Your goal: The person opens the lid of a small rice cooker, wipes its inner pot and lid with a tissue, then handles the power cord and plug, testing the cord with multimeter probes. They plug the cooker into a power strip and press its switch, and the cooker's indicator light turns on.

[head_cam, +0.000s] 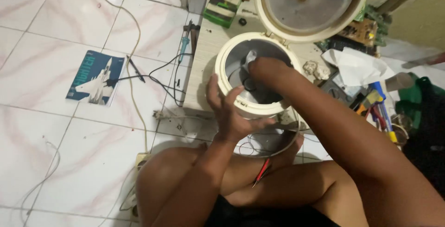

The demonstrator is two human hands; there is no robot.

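Observation:
A cream rice cooker (232, 53) stands on a low wooden board (204, 65) with its lid (306, 2) swung open behind it. My left hand (229, 109) grips the cooker's near rim from outside. My right hand (266, 69) reaches down inside the cooker and is shut on a white cloth (251, 56) pressed against the inner wall. A metal pot (266, 143) with wires over it sits in front of the cooker, between my knees.
A soldering iron (185, 41) and black cables lie at the board's left edge. A blue booklet (95, 76) lies on the white tiled floor. Crumpled paper (354, 65), hand tools (378, 109) and a circuit board (359, 30) crowd the right. A red probe (262, 171) rests on my leg.

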